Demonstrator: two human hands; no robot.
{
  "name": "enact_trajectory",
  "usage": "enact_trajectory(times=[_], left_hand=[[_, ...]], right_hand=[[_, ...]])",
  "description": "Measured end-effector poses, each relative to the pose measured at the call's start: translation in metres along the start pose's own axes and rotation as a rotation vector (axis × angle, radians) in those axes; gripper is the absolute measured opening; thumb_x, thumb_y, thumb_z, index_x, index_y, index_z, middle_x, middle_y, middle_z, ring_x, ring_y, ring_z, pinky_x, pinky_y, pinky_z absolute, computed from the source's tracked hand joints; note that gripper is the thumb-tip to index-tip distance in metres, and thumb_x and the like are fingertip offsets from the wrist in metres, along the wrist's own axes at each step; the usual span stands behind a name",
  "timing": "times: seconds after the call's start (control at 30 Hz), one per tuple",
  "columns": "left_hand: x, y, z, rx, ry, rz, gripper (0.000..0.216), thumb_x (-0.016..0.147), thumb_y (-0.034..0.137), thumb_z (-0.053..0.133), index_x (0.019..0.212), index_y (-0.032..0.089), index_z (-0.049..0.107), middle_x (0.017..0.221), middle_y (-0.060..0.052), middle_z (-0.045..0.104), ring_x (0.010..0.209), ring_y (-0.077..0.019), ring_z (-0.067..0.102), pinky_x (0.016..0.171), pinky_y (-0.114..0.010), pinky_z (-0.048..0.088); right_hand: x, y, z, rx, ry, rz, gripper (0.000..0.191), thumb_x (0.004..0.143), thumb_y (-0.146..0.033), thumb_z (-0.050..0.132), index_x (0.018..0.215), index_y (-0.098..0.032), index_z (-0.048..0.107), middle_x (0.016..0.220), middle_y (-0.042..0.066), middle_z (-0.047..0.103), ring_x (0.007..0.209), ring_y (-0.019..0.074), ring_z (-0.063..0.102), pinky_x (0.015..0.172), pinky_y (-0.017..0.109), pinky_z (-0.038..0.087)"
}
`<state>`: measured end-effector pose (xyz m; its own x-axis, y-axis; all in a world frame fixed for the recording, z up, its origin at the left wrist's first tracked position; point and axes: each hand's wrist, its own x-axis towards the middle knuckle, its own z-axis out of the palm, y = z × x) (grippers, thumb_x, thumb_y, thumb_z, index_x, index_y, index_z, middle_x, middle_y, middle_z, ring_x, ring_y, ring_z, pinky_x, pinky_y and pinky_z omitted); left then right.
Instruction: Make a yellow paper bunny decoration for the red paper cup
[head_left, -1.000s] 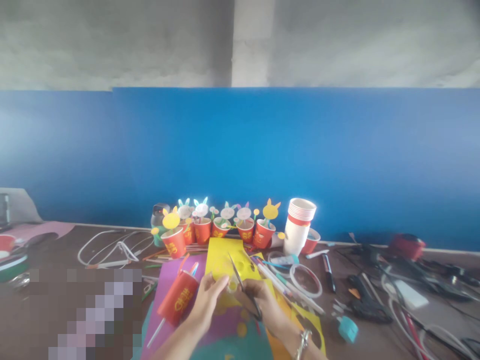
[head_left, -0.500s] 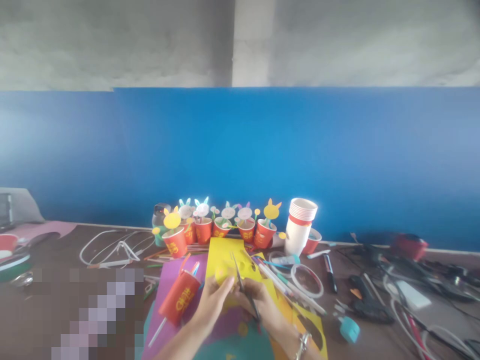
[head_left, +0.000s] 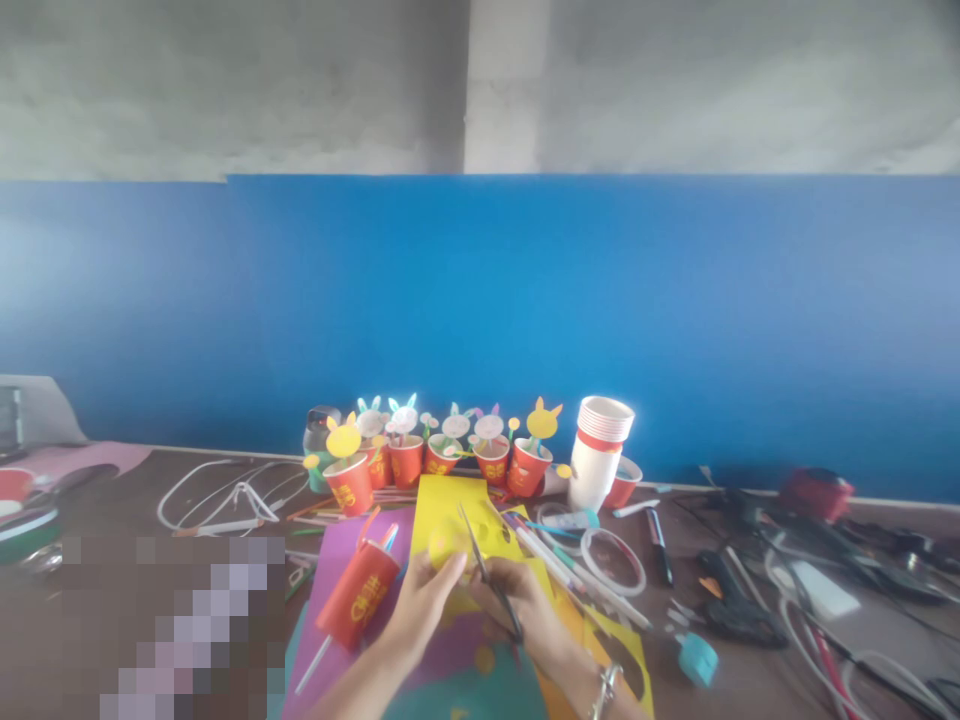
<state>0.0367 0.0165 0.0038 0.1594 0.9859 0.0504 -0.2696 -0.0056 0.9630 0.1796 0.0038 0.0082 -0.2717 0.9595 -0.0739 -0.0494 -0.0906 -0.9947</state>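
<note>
My right hand [head_left: 517,600] is closed around a pair of scissors [head_left: 480,560], whose blades point up and away from me. Between the fingers and thumb of my left hand [head_left: 429,605] is a small yellow paper piece [head_left: 444,540], close beside the blades. Whether the blades touch its edge I cannot tell. Beneath both hands lie a yellow paper sheet [head_left: 450,492], a purple sheet [head_left: 330,580] and a teal sheet [head_left: 472,695]. Left of my left hand, a red paper cup [head_left: 362,595] lies tipped over with a white straw through it.
Several red cups with paper animal faces [head_left: 406,460] line the blue partition [head_left: 480,300]. A stack of white cups [head_left: 598,455] stands to their right. Markers [head_left: 581,575], a tape ring [head_left: 613,560], a glue gun [head_left: 739,605] and tangled cables [head_left: 832,620] lie at right. White cable [head_left: 240,500] coils at left.
The scissors' blade tips have shifted very slightly to the left. Both hands keep nearly the same place and hold.
</note>
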Motion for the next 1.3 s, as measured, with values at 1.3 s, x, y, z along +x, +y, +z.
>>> enact_trajectory(times=[1.3], left_hand=[[0.000, 0.006, 0.002, -0.036, -0.043, -0.026, 0.038, 0.073, 0.051, 0.070, 0.071, 0.013, 0.069, 0.061, -0.004, 0.068, 0.054, -0.0184, 0.063, 0.053, -0.026, 0.048]], right_hand=[[-0.002, -0.007, -0.002, -0.025, 0.001, 0.000, 0.032, 0.066, -0.046, 0.073, 0.064, -0.019, 0.055, 0.046, -0.008, 0.044, 0.036, 0.0064, 0.038, 0.038, 0.020, 0.028]])
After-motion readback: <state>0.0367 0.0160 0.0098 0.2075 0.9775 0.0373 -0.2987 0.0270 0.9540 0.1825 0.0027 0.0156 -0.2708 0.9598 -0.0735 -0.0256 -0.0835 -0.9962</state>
